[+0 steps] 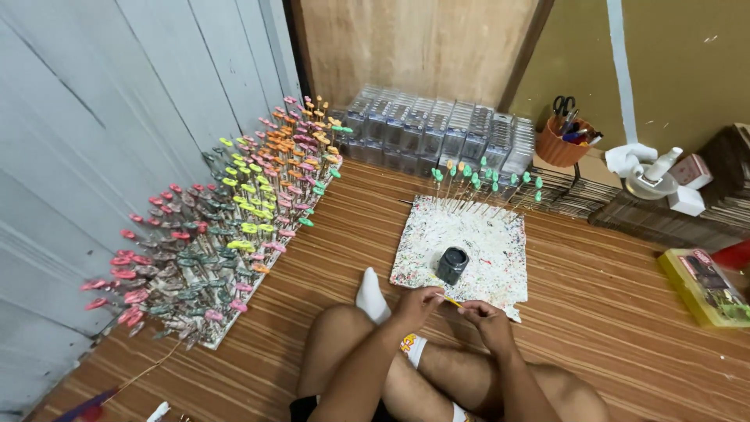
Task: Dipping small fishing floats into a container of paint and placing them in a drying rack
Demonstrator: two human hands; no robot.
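The thin yellow stick [451, 300] is mostly hidden between the fingers of both hands, and its tip is too small to tell. The yellow flat box [701, 287] is cut off by the right edge. The coloured pieces on the long foam board [221, 332] are too small to identify.

Two hands close together

The left hand [416, 303] and right hand [482, 316] pinch with bent fingers above crossed legs.

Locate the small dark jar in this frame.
In the head view, the small dark jar stands on the paint-speckled board, centre frame, just beyond the left hand and right hand.
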